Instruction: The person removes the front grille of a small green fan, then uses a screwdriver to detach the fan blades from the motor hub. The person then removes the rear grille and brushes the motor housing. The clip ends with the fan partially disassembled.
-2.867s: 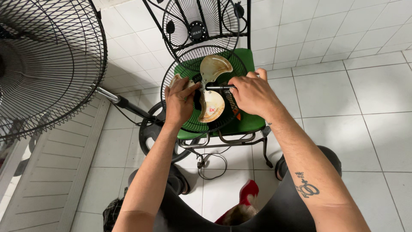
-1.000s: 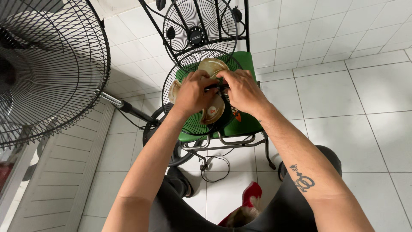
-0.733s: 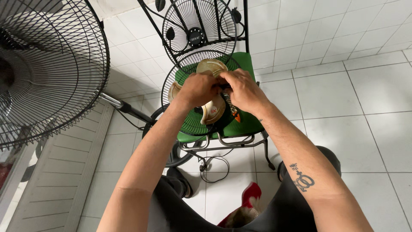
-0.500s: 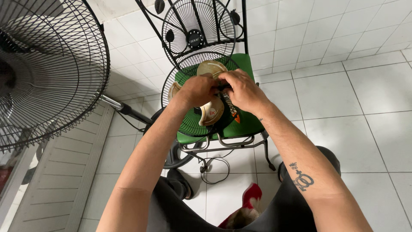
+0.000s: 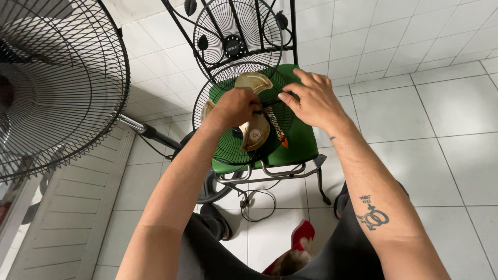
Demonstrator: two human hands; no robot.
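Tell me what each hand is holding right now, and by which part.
Left hand grips the fan blade at its hub. Right hand is open, holding nothing.

Single head-worn view, looking steeply down from close above, facing forward over tiled floor (image 5: 441,109)

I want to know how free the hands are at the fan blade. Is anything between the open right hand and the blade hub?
Nothing visible blocks it. The right hand hovers open beside the brass fan blade, while the left hand is closed over the hub.
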